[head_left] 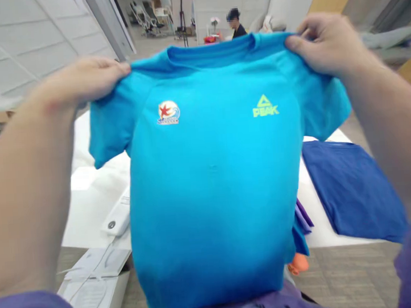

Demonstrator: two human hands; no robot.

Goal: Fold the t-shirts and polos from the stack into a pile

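I hold up a bright turquoise T-shirt (pixel 210 172) in front of me, its front facing me, with a star badge on one side of the chest and a yellow-green "PEAK" logo on the other. My left hand (pixel 84 80) pinches the left shoulder seam. My right hand (pixel 324 42) pinches the right shoulder seam. The shirt hangs straight down and its hem reaches my lap. Both sleeves droop outward.
A white table (pixel 92 199) stands behind the shirt, with a folded dark blue garment (pixel 352 190) at the right and a white device (pixel 118 218) at the left. A white box (pixel 94 279) is at the lower left. A person (pixel 235 23) stands far back.
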